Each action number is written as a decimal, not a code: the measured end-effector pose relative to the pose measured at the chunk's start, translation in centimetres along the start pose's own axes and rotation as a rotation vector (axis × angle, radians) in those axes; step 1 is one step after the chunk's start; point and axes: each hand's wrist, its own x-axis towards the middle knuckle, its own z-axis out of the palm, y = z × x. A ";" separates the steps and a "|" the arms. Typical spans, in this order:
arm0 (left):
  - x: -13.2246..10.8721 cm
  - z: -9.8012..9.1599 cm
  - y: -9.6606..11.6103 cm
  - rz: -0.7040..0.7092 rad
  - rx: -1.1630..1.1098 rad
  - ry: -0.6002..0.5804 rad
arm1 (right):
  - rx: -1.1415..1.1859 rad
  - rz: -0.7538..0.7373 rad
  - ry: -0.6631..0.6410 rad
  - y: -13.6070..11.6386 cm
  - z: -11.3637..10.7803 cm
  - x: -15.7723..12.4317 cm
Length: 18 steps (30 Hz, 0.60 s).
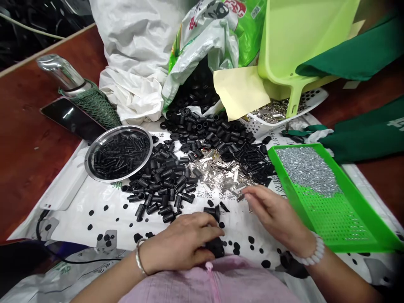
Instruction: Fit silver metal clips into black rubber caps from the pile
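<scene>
My left hand (189, 240) is curled around a black plastic part, near the table's front edge. A flanged end of black plastic (212, 212) shows beyond its fingers, and more black plastic (216, 247) sits under the palm; whether these are one piece is hidden. My right hand (274, 216) has thumb and fingers pinched at the near edge of a pile of shiny metal strips (221, 170), with a small metal strip (241, 197) at the fingertips. Behind and left of that pile, many short black plastic cylinders (164, 181) lie heaped.
A round steel dish (150, 147) of black screw-like parts stands left, near a phone (71, 118) and a flask in netting (91, 101). A green tray (328, 227) of small silvery pieces lies right. Behind are a white basket (318, 101), a light-green dustpan (296, 42) and bags (132, 38).
</scene>
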 end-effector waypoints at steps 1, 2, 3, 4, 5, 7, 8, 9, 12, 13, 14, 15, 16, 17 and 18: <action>0.3 0.0 0.1 0.024 0.072 -0.033 | 0.055 0.041 0.027 -0.1 -0.2 -0.1; 0.6 0.1 0.3 0.046 0.135 -0.058 | 0.117 0.082 0.053 -0.2 -0.3 -0.2; 0.9 0.3 0.4 0.069 0.189 -0.079 | 0.187 0.124 0.068 -0.2 -0.5 -0.3; 1.0 0.4 0.4 0.094 0.230 -0.099 | 0.256 0.163 0.071 -0.2 -0.6 -0.5; 1.1 0.6 0.4 0.117 0.259 -0.113 | 0.329 0.199 0.061 -0.1 -0.7 -0.7; 1.0 0.8 0.3 0.147 0.281 -0.111 | 0.478 0.277 -0.008 0.3 -0.7 -0.9; 0.9 1.0 0.2 0.152 0.271 -0.101 | 0.549 0.308 -0.037 0.5 -0.7 -1.0; 0.6 1.2 0.0 0.151 0.241 -0.088 | 0.618 0.327 -0.060 0.7 -0.6 -1.0; -0.2 1.8 -0.3 0.106 0.013 0.002 | 0.752 0.333 -0.085 1.0 -0.3 -1.2; -0.5 2.1 -0.4 0.068 -0.112 0.058 | 0.761 0.327 -0.089 0.9 -0.2 -1.2; -0.8 2.3 -0.5 0.011 -0.271 0.139 | 0.755 0.317 -0.086 0.7 -0.1 -1.2; -1.0 2.6 -0.6 -0.061 -0.463 0.231 | 0.744 0.301 -0.078 0.4 -0.1 -1.1; -1.1 2.8 -0.7 -0.131 -0.681 0.322 | 0.734 0.283 -0.072 -0.1 0.0 -1.0; -1.2 2.9 -0.8 -0.185 -0.912 0.406 | 0.735 0.262 -0.069 -0.6 0.0 -0.9; -1.2 3.0 -0.9 -0.221 -1.133 0.476 | 0.748 0.234 -0.068 -1.3 0.1 -0.8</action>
